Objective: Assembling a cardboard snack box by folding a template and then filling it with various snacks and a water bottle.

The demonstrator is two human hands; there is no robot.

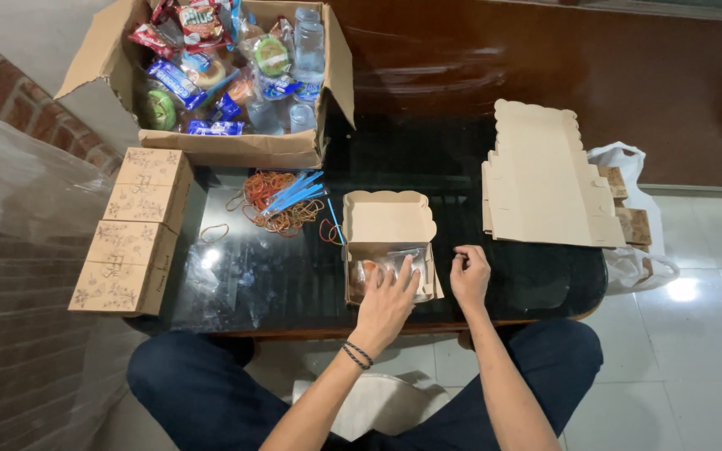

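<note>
A small open cardboard box stands on the dark glass table, its scalloped lid tipped back. Inside lies a clear plastic bag of food. My left hand rests flat on that bag, fingers spread, a dark bracelet at the wrist. My right hand sits on the table just right of the box, its fingers curled in, pinched together with nothing visible in them.
A big carton of snacks and water bottles stands at the back left. Rubber bands and blue straws lie before it. Several closed small boxes line the left edge. Flat box blanks lie right, beside a white bag.
</note>
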